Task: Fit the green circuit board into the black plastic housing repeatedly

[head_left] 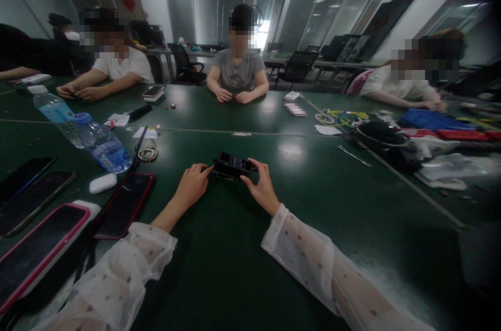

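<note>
Grip: Right hand [263,185] closes thumb and finger on the right end of a black device [234,165]; the left hand [192,182] has fingertips at the opposite end, but whether they pinch cannot be told.
Device: At the clock's centre, on or just above the green table [219,268]; contact beneath is hidden. Holding only its ends appears to leave the upper face uncovered.
Sleeves: Sheer, dotted sleeves [135,250] reach in from seven and five o'clock, probably for balanced support.
Eight o'clock: Red-edged phone [124,205] lies flat near a white case [103,183], seemingly parked beside the workspace.
Nine to ten: Water bottles [104,143] stand well apart from the device, perhaps for safety.
Two to three: Yellow cable [342,116] lies looped; a wrench [354,156] rests apart, apparently set aside.
Twelve: Seated person [238,70] in grey rests both hands on the table.
</note>
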The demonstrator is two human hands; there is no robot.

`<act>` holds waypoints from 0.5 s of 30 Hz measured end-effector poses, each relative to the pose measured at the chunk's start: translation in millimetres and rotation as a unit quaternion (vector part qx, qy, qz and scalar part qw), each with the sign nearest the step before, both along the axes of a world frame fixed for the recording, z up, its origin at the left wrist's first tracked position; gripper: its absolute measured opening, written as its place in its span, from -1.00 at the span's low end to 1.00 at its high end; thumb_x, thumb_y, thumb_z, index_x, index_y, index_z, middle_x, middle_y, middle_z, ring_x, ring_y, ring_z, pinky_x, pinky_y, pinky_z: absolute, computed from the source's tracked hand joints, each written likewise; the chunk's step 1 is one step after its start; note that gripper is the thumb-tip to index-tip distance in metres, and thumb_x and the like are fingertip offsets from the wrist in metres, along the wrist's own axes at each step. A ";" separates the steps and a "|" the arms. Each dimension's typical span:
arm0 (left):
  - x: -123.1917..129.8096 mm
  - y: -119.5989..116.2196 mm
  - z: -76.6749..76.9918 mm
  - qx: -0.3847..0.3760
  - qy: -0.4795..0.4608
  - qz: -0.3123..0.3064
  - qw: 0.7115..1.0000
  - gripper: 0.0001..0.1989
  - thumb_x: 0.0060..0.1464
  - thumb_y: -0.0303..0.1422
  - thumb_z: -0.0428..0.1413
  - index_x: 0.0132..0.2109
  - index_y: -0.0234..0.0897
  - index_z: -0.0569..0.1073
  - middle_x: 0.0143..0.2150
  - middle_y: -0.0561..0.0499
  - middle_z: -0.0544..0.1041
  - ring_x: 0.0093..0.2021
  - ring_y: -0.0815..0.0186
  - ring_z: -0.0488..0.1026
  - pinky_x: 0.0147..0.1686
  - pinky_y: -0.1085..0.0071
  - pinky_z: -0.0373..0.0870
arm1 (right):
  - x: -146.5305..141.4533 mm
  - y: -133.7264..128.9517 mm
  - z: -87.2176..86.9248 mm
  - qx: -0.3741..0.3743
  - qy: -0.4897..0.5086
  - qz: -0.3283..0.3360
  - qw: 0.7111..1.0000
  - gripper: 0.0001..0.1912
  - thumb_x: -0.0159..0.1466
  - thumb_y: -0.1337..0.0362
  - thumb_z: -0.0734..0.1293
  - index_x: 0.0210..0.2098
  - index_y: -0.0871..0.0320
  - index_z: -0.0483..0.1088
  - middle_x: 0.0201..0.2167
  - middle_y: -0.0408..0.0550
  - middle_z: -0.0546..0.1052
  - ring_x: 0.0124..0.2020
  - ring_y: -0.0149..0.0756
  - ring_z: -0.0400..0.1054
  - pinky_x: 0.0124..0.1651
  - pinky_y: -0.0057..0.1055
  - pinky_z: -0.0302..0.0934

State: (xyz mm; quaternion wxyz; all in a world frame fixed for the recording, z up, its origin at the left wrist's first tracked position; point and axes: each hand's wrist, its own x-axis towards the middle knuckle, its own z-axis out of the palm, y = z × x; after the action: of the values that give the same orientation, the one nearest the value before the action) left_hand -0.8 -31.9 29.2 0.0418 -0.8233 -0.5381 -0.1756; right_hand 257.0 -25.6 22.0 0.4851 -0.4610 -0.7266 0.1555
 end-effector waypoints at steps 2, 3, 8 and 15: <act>0.0 0.5 -0.8 0.004 0.001 -0.002 1.000 -0.59 0.24 -0.50 -0.06 0.19 -0.23 0.38 0.13 -0.15 0.43 0.11 0.12 0.35 0.00 0.17 0.36 | -0.8 0.5 0.4 0.002 -0.009 0.003 1.000 -0.46 0.28 0.17 0.36 0.22 0.06 0.21 0.04 0.10 0.36 0.11 0.00 0.26 0.17 0.08 0.26; 0.0 0.7 -1.0 0.005 0.003 -0.003 1.000 -0.59 0.23 -0.50 -0.06 0.19 -0.23 0.38 0.12 -0.15 0.43 0.10 0.12 0.35 -0.01 0.17 0.36 | -0.8 0.9 0.3 0.000 -0.013 0.007 1.000 -0.46 0.28 0.19 0.36 0.22 0.06 0.21 0.04 0.10 0.36 0.11 0.00 0.25 0.17 0.08 0.26; 1.3 0.6 -0.7 0.009 -0.005 0.007 1.000 -0.55 0.26 -0.48 -0.10 0.27 -0.33 0.27 0.11 -0.18 0.44 0.08 0.13 0.37 0.00 0.20 0.36 | 1.1 2.1 -2.5 -0.025 -0.019 0.034 0.999 -0.46 0.27 0.24 0.37 0.22 0.02 0.22 0.04 0.07 0.36 0.12 -0.02 0.25 0.18 0.07 0.26; 4.0 -1.7 2.4 0.009 -0.001 0.019 1.000 -0.40 0.25 -0.49 -0.09 0.41 -0.26 0.04 0.13 -0.18 0.42 0.05 0.14 0.38 -0.01 0.21 0.35 | 2.1 2.6 -6.1 -0.106 -0.013 0.052 0.993 -0.46 0.21 0.29 0.43 0.14 0.04 0.26 0.05 0.05 0.33 0.12 -0.07 0.28 0.25 0.07 0.22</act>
State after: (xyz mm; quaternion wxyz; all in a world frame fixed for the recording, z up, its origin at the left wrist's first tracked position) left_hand 3.2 -33.6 31.6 0.0520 -0.8126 -0.5519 -0.1799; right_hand 259.2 -23.0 15.9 0.4152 -0.4730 -0.7355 0.2508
